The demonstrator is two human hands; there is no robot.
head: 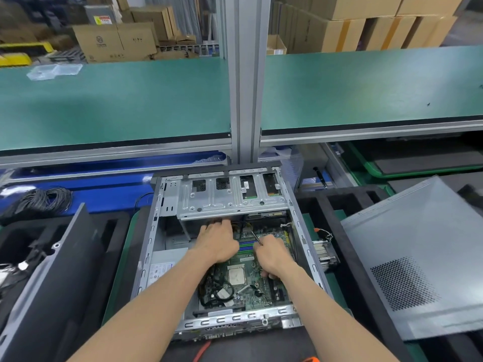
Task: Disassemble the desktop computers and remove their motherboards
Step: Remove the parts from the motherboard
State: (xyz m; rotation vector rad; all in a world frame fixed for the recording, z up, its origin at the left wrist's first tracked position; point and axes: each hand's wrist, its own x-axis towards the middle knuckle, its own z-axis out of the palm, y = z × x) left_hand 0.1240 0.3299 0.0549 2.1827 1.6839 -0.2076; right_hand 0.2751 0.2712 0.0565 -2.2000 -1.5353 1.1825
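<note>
The motherboard [245, 280] lies inside the open steel chassis [224, 257]. The left hand [218, 244] reaches under the perforated drive cage [230, 197], fingertips hidden (grip cannot be told). The right hand [274, 254] grips a thin metal tool [255, 236]. A slip risks scratching the green board; sharp sheet edges risk cuts.

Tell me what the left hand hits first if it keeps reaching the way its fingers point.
Probably the cables just under the drive cage; the left hand points away from the person, fingertips already at the cage's lower edge. Depth there is unclear.
</note>
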